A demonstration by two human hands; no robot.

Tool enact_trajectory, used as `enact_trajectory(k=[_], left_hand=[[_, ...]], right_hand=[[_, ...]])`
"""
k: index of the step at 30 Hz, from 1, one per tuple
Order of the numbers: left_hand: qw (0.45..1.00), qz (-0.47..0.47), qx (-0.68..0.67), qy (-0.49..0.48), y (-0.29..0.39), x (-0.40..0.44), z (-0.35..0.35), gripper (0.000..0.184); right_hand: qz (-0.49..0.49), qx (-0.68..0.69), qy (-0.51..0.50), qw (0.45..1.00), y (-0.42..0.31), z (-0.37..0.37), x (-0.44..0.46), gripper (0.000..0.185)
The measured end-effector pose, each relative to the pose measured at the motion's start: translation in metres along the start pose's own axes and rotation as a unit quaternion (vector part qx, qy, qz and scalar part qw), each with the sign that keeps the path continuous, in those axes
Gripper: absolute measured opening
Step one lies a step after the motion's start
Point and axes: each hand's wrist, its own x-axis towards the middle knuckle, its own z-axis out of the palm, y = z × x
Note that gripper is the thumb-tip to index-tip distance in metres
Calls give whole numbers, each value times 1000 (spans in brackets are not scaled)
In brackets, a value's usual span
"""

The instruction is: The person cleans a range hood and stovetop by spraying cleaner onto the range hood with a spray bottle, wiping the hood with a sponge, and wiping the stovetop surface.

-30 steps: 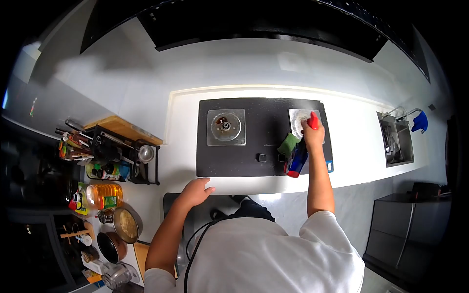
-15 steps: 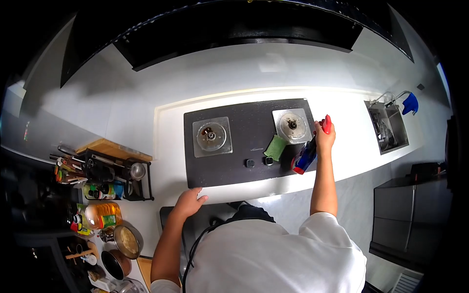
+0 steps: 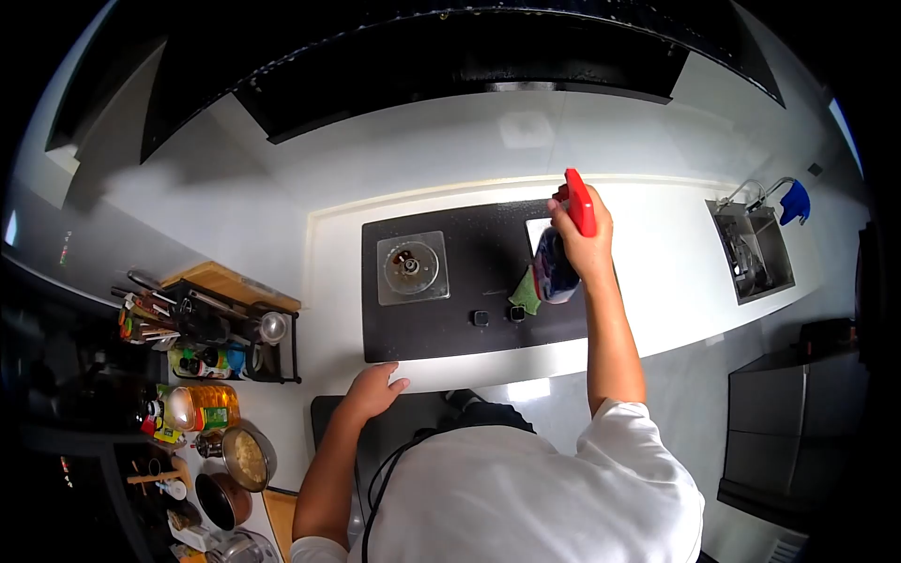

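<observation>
My right grip (image 3: 593, 246) is closed around the red-topped spray bottle (image 3: 557, 270), which has moved left from beside the right burner (image 3: 537, 231) and now hides most of it. My left grip (image 3: 374, 389) stays near the front edge of the cooktop (image 3: 488, 253), loosely open, with nothing visible inside.

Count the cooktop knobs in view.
2: the left knob, near the front of the cooktop, and the right knob, next to the green cloth. The spray bottle in the right hand might hide others.
</observation>
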Motion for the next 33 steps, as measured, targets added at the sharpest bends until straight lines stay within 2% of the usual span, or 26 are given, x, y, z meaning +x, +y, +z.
enact_trajectory(k=[4,7,9,14,21,22,27,31,33], left_hand=[[1000,-5,3,18,-4,-24,0,57],[999,-33,-32,6,-4,-46,-1,59],[998,-41,-43,11,-9,-61,6,59],[1000,-11,-11,25,-12,-74,19,58],[999,1,-39,30,-4,-85,25,57],[999,-1,-41,30,-7,-86,27,58],[998,-8,-52,24,-16,-91,30,59],[999,-1,-41,30,-15,-93,28,59],[999,0,-44,27,-15,-94,28,59]], right_hand=[[40,36,5,999,-30,13,6,33],[-52,-8,13,999,-45,30,5,38],[-119,-56,-32,991,-54,46,4,40],[-127,-29,-118,984,-87,94,-2,35],[-177,79,-145,970,-116,142,-13,33],[-164,63,-149,973,-121,141,-16,33],[-145,32,-72,986,-126,132,-9,33],[-185,105,11,977,-114,117,2,31],[-192,72,27,978,-109,105,4,30]])
